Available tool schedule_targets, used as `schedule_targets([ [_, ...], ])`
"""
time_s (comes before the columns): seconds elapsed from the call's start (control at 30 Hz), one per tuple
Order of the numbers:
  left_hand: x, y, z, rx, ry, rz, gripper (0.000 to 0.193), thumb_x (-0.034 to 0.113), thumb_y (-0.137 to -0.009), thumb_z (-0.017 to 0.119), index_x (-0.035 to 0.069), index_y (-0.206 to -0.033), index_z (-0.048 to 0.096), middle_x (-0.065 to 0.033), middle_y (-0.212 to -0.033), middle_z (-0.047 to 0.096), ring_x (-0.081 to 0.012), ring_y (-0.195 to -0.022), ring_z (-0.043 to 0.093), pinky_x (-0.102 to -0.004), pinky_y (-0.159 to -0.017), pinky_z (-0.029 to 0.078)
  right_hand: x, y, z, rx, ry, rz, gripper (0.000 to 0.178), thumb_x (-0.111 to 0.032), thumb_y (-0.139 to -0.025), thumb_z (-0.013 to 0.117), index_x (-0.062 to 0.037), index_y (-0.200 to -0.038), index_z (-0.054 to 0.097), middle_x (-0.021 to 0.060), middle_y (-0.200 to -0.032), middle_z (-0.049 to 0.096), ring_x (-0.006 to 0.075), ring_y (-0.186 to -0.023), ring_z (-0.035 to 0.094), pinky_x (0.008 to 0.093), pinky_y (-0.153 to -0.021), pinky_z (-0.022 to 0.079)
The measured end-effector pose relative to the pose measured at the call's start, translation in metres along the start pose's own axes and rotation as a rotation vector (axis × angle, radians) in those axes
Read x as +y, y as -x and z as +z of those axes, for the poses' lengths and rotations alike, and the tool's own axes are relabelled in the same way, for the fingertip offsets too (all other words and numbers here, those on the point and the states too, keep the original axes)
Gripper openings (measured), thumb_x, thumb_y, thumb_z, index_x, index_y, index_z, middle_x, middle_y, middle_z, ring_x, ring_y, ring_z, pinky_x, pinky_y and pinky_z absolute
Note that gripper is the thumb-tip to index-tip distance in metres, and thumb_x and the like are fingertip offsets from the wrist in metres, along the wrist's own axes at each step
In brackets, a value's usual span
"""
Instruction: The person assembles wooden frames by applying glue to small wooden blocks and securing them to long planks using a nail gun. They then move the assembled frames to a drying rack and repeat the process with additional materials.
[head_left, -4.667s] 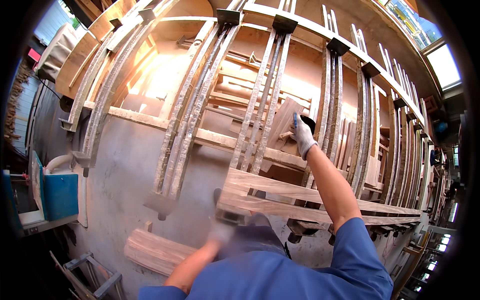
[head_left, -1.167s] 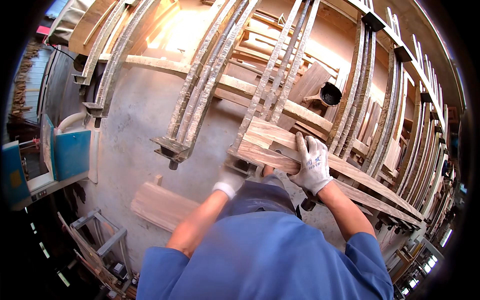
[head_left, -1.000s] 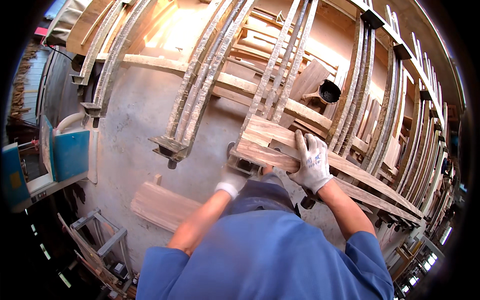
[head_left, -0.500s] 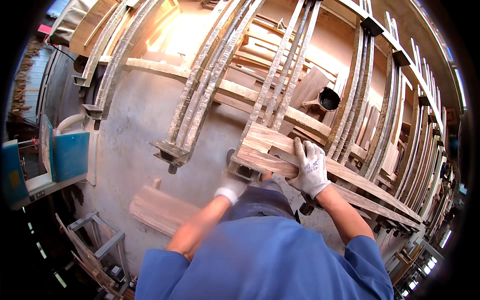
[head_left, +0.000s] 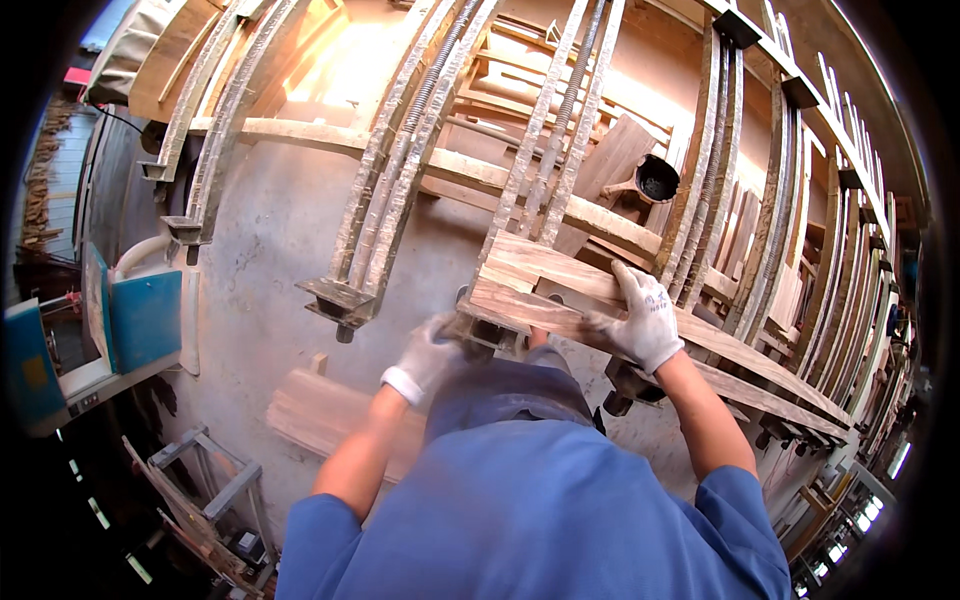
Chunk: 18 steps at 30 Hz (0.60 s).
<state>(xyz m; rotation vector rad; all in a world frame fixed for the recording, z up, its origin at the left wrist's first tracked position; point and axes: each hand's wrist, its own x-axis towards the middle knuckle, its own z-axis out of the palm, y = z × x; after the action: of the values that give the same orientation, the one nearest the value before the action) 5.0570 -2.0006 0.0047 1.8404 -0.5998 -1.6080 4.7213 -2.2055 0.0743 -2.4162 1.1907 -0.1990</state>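
Observation:
Long wood-grained boards (head_left: pixel 560 270), edge to edge with a gap between two of them, lie over the metal clamp bars in front of me. My right hand (head_left: pixel 645 325), in a white glove, grips these boards, its thumb on the near one and its fingers over the far one. To the left, my left hand (head_left: pixel 428 355), also gloved, is by the metal clamp end (head_left: pixel 490 333) under the boards' left end. Its fingers are blurred, and whether they touch the clamp cannot be made out.
Clamp bars with threaded rods (head_left: pixel 405 150) run away from me across a wooden rack, one bar end (head_left: pixel 340 300) jutting out at left. A black pot (head_left: pixel 657 178) sits among the wood. Loose boards (head_left: pixel 340 415) lie low at left, near a grey metal stand (head_left: pixel 225 480). Blue panels (head_left: pixel 145 315) stand farther left.
My left hand has moved left and up, out from below the boards' end. My right hand stays on the boards, shifted slightly right, with its thumb more visible.

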Motion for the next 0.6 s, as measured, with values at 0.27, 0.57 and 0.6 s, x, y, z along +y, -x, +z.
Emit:
schedule_targets([
  [0.27,0.018,-0.007,0.001,0.190,0.446,0.070,0.044,0.012,-0.103,0.063,-0.003,-0.144,0.060,-0.0156,-0.134,0.069,-0.0215,-0.119,0.069,-0.0347,-0.098,0.058,0.000,-0.026,-0.001,-0.201,0.007,0.164,0.072,-0.066,-0.086,0.076,-0.0021,-0.118,0.069,0.0243,-0.106,0.073,0.0414,-0.105,0.071,0.0510,-0.092,0.056],
  [0.57,0.003,0.019,0.064,0.130,-0.046,0.095,0.053,0.012,-0.081,0.089,0.000,-0.129,0.069,-0.0093,-0.118,0.077,-0.0174,-0.110,0.070,-0.0335,-0.099,0.055,-0.003,-0.028,-0.003,-0.222,0.010,0.183,0.071,-0.065,-0.086,0.076,-0.0022,-0.119,0.069,0.0222,-0.110,0.072,0.0398,-0.106,0.070,0.0502,-0.096,0.055],
  [0.6,0.006,0.017,0.074,0.163,-0.030,0.098,0.053,0.014,-0.080,0.091,0.001,-0.127,0.070,-0.0094,-0.116,0.078,-0.0174,-0.109,0.071,-0.0332,-0.098,0.055,-0.002,-0.031,-0.004,-0.236,-0.059,0.216,0.070,-0.065,-0.089,0.074,-0.0010,-0.118,0.070,0.0244,-0.112,0.073,0.0416,-0.110,0.070,0.0495,-0.098,0.054],
])
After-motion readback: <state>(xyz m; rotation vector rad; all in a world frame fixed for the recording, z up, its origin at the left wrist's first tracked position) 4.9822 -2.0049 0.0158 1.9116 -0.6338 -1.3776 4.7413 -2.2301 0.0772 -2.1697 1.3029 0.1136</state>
